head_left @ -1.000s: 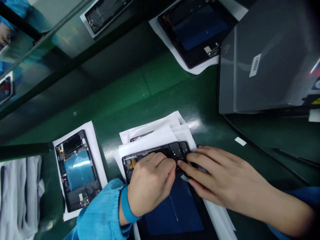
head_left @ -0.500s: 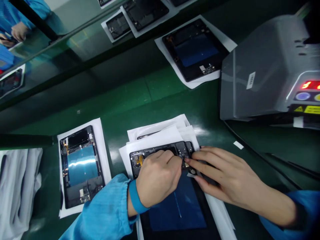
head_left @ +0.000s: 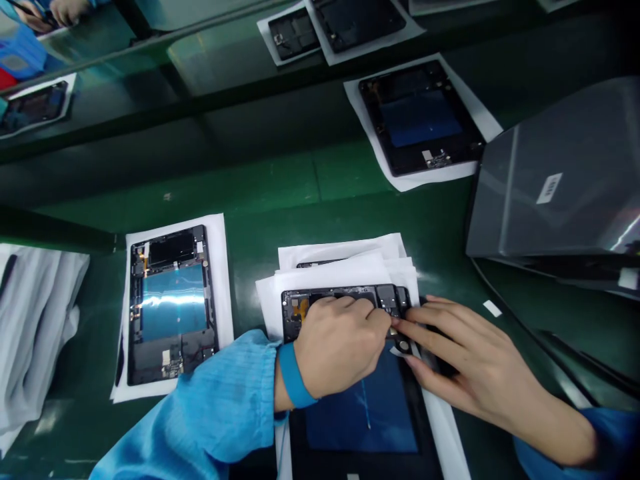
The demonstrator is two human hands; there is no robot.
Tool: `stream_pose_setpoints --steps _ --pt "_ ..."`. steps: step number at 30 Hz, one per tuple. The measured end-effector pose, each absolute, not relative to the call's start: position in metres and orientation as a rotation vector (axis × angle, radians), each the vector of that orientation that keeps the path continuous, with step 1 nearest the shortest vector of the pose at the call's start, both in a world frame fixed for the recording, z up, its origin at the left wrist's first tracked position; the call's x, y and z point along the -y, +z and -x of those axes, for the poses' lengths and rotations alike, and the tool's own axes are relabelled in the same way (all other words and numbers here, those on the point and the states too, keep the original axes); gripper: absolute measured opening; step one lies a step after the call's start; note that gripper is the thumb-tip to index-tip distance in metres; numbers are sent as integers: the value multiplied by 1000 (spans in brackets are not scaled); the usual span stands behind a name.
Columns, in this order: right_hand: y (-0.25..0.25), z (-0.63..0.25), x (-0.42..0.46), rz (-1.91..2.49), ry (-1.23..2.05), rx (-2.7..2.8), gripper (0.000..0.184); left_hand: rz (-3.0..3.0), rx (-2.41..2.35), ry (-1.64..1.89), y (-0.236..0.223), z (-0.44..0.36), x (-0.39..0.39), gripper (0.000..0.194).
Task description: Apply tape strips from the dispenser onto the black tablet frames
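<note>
An opened tablet (head_left: 363, 420) with a blue inner panel lies on white sheets (head_left: 345, 270), its upper edge lined with small black parts. Across its top section rests my left hand (head_left: 345, 343), closed with the knuckles up; whatever its fingers hold is hidden beneath them. My right hand (head_left: 465, 360) comes in from the right with fingers stretched and spread. Its fingertips touch the tablet's upper right corner, close to a round camera part (head_left: 403, 345). A small pale tab (head_left: 397, 352) shows by the right thumb.
Left of my hands another opened tablet (head_left: 173, 300) lies on white paper, beside a stack of white sheets (head_left: 35, 340). A third tablet (head_left: 417, 117) sits near a grey machine (head_left: 560, 180) with a cable (head_left: 493, 290). Across the ledge, a person's hand (head_left: 70, 10) shows.
The whole view has shifted, so the bench items sit farther right and the machine's lit display is out of frame. Both hands keep nearly the same place on the tablet.
</note>
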State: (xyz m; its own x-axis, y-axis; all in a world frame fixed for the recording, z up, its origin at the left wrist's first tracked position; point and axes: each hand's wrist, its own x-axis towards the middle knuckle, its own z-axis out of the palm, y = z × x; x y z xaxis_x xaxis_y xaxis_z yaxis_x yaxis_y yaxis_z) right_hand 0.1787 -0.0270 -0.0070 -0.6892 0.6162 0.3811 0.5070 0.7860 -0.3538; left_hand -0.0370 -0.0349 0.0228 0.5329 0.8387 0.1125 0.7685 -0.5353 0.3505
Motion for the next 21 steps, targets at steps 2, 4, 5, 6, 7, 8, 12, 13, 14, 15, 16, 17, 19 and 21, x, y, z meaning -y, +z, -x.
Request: stream_pose_setpoints --steps 2,4,5,6,7,8,12,13,14,15,16,17,19,21 --pt "-4 -178 27 858 306 2485 23 -2506 -1351 368 23 37 35 18" --pt "0 -179 25 877 346 2495 23 -2502 -1352 358 22 37 35 18" --pt "2 -179 24 886 365 2494 24 -2502 -1349 359 22 37 35 18" --pt "5 -179 23 901 374 2487 24 -2501 -1350 363 22 37 35 18" --pt "7 -178 23 924 369 2471 25 -2500 -1352 369 22 37 35 18" --pt "9 -177 22 951 342 2449 26 -2498 -1352 373 21 37 35 19" --pt "12 -165 19 1013 147 2398 21 -2482 -1365 384 20 37 35 18" --pt "11 -162 18 1008 113 2393 18 -2477 -1366 390 20 37 35 18" --pt "9 -159 17 1000 94 2388 17 -2472 -1371 400 20 38 35 18" --pt "8 -158 16 997 90 2383 16 -2467 -1374 412 20 38 35 18" --pt "6 -156 16 996 95 2381 16 -2464 -1376 428 20 38 35 18" --pt "4 -156 16 996 106 2385 17 -2461 -1376 442 20 38 34 19" --pt "2 -157 16 996 136 2388 18 -2460 -1380 469 22 37 33 19" --pt "1 -158 16 1001 157 2383 18 -2461 -1377 482 23 37 32 20"
